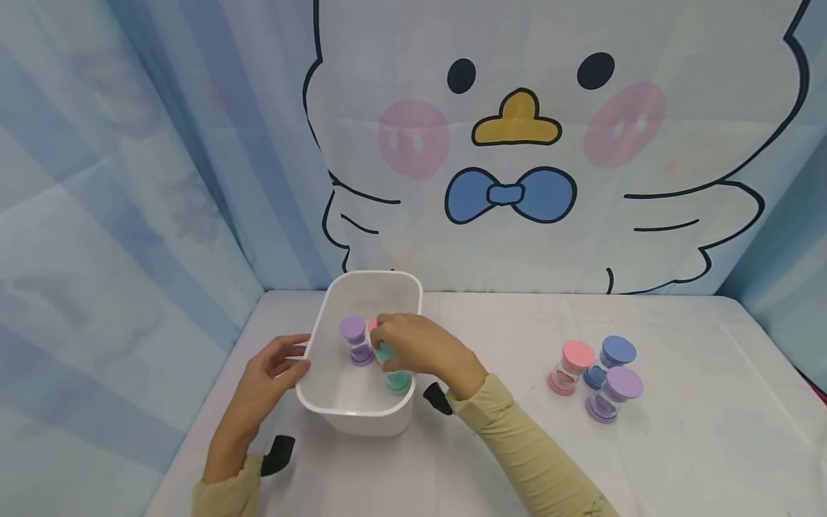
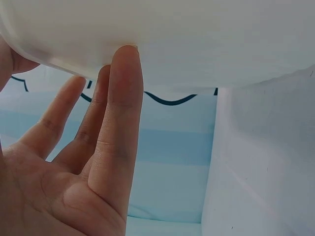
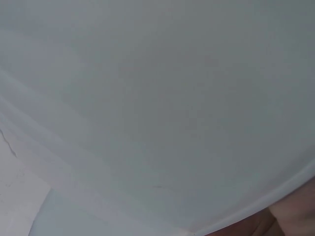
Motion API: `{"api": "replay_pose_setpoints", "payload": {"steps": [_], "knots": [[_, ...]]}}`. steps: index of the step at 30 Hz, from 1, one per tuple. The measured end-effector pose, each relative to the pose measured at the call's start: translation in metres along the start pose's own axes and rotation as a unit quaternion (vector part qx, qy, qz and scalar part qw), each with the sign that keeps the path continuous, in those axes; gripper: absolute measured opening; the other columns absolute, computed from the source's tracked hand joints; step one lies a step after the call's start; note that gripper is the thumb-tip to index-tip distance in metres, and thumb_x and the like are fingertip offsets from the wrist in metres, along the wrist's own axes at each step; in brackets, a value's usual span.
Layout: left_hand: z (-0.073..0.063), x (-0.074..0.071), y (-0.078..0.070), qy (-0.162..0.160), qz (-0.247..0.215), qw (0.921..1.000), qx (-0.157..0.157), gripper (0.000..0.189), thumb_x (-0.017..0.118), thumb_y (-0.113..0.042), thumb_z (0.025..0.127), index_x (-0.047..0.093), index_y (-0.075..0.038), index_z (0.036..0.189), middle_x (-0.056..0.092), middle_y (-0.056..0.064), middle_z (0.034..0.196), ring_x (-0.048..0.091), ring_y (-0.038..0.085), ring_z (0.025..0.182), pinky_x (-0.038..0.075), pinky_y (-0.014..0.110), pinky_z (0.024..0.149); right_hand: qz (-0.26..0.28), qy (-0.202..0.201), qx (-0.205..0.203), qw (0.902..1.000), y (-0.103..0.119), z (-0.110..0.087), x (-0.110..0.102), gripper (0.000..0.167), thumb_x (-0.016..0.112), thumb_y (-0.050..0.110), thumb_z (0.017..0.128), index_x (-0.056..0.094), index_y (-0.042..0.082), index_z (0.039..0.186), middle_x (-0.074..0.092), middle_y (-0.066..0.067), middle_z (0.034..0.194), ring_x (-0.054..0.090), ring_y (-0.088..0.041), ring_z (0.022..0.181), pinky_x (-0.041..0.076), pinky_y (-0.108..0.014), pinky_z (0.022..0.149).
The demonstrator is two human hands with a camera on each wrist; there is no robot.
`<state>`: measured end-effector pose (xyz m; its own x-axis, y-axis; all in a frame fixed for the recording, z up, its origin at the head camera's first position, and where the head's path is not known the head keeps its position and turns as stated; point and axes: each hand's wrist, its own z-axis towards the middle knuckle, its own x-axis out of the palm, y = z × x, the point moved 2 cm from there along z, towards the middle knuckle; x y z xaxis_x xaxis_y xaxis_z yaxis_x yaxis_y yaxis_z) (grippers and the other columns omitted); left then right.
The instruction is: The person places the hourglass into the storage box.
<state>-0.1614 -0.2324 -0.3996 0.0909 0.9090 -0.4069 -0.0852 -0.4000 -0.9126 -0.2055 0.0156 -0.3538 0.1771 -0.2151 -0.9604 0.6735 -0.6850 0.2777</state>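
A white plastic bin (image 1: 355,424) stands on the table. My left hand (image 1: 268,380) rests at its left rim; in the left wrist view the fingers (image 2: 123,103) are extended, their tips against the outer wall. My right hand (image 1: 420,348) reaches over the right rim and grips a small teal hourglass (image 1: 398,383) inside the bin, its middle partly covered by the fingers. Beside it a purple hourglass (image 1: 353,329) stands upright in the bin. A pink hourglass (image 1: 372,324) is mostly hidden behind the right hand. The bin's wall (image 3: 172,108) fills most of the right wrist view.
To the right on the white table (image 1: 504,445) a pink hourglass (image 1: 577,355), a blue hourglass (image 1: 617,350) and a purple hourglass (image 1: 623,384) stand close together. A curtain with a cartoon print (image 1: 510,251) hangs behind, and a blue curtain (image 1: 116,251) hangs at the left.
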Motion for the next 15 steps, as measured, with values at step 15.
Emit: {"api": "replay_pose_setpoints", "payload": {"steps": [15], "knots": [[0.0007,-0.0005,0.0003,0.005,-0.007,1.0000,-0.002,0.046,0.065,-0.024,0.097,0.053,-0.010,0.140,0.058,0.017,0.134,0.062,0.032,0.115,0.055,0.023,0.082,-0.022,0.003,-0.004,0.9998,0.0041,-0.0033,-0.0031,0.022,0.083,0.021,0.082,0.075,0.014,0.101,0.068,0.001,0.102,0.059,-0.011,0.089,0.053,-0.027,0.082]]}}
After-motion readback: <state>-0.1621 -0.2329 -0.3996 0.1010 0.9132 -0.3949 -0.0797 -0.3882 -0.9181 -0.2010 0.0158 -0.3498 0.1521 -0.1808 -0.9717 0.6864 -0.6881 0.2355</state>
